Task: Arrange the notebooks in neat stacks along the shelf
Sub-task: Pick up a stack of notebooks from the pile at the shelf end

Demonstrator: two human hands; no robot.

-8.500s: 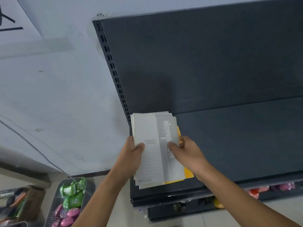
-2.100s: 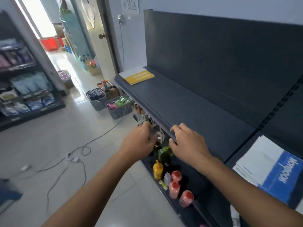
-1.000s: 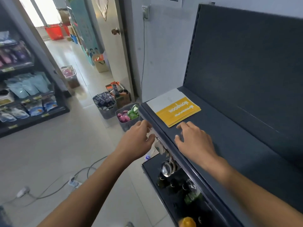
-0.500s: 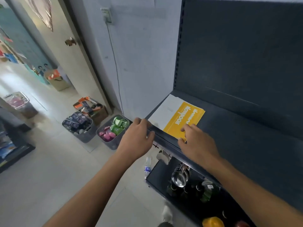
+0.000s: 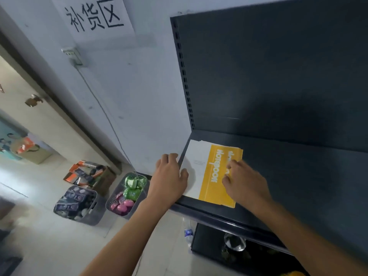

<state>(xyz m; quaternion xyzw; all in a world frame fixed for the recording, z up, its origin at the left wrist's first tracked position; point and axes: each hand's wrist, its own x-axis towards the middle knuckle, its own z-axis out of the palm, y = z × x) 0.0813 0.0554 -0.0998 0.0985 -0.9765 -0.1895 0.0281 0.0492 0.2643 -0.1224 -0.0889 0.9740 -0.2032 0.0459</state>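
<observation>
Squaring-up, I judge: the yellow-and-white paper notebook stack [image 5: 211,174] lies at the dark metal shelf's [image 5: 310,176] left end; left hand [image 5: 170,181] flat against its edge; right hand [image 5: 246,185] fingertips pressing the cover; next, nudge edges flush.

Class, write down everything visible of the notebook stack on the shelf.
The notebook stack lies flat on the dark shelf, at its left end. The top paper cover is white left, yellow right, with white lettering. Edges sit uneven. The thumb of the left hand and fingertips of the right hand rest on it.
</observation>
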